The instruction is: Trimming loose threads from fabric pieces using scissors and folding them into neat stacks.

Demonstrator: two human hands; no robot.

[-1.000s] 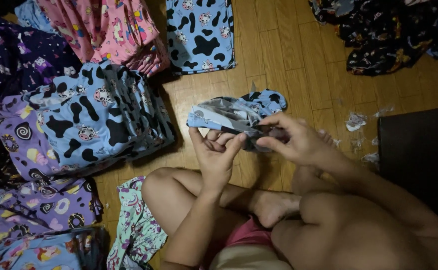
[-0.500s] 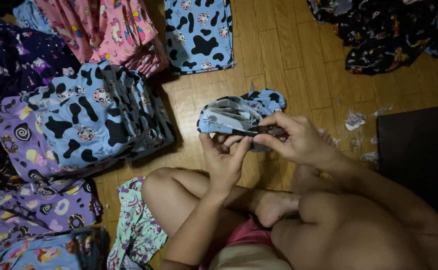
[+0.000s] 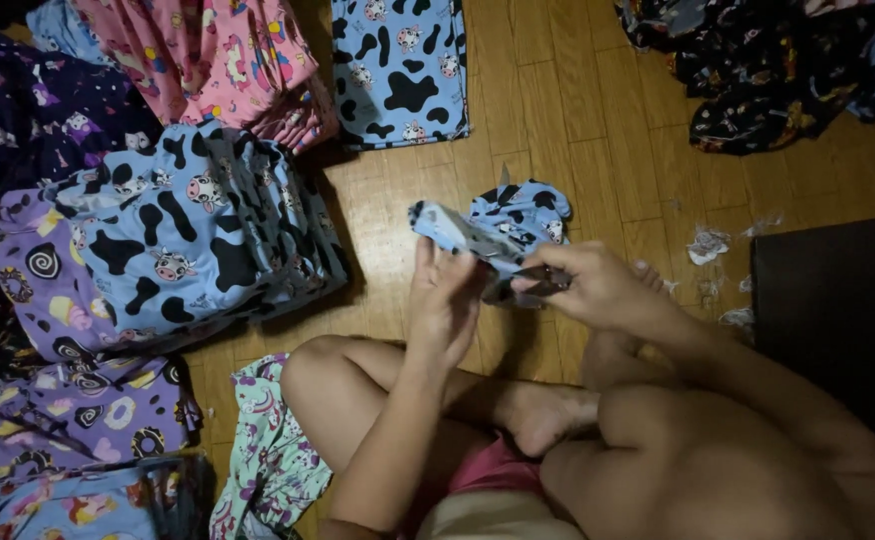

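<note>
I sit cross-legged on a wooden floor. My left hand (image 3: 445, 300) and my right hand (image 3: 598, 285) together hold a small blue cow-print garment in a clear plastic bag (image 3: 478, 235), raised just above the floor. The left palm presses against the bag's near side, fingers up. The right hand pinches the bag's right end, where the plastic bunches darkly. A second bit of blue cow-print cloth (image 3: 523, 210) shows just behind the bag.
A stack of bagged blue cow-print clothes (image 3: 188, 230) lies at left, with purple (image 3: 78, 400), dark (image 3: 28, 110) and pink (image 3: 218, 60) piles around it. One flat cow-print piece (image 3: 398, 65) lies ahead. Dark clothes (image 3: 758, 70) are top right, a dark box (image 3: 838, 320) right, plastic scraps (image 3: 706, 243) nearby.
The bagged garment has shifted slightly right and been turned up on end. My left hand has moved from beneath it to flat against its side; my right hand keeps its pinch.
</note>
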